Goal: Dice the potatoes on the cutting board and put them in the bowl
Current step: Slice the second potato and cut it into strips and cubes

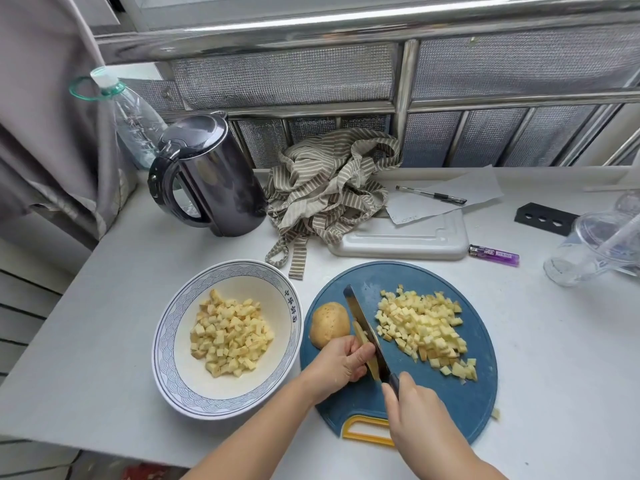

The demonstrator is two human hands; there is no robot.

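Observation:
A round blue cutting board [450,403] lies on the white table. On its left part sits a potato half [329,322] with the skin up. My left hand [341,362] holds potato slices [363,341] with curled fingers just in front of it. My right hand [415,407] grips the handle of a knife [363,323], whose blade stands against the slices. A heap of diced potato [422,327] covers the board's right part. The white bowl [166,341] with a blue pattern stands left of the board and holds diced potato [228,336].
A dark kettle [207,178] and a plastic bottle [133,123] stand at the back left. A striped cloth [329,195], a white board [408,237], paper with a pen [431,195], a purple lighter [493,254] and clear plastic containers [602,244] lie behind and right.

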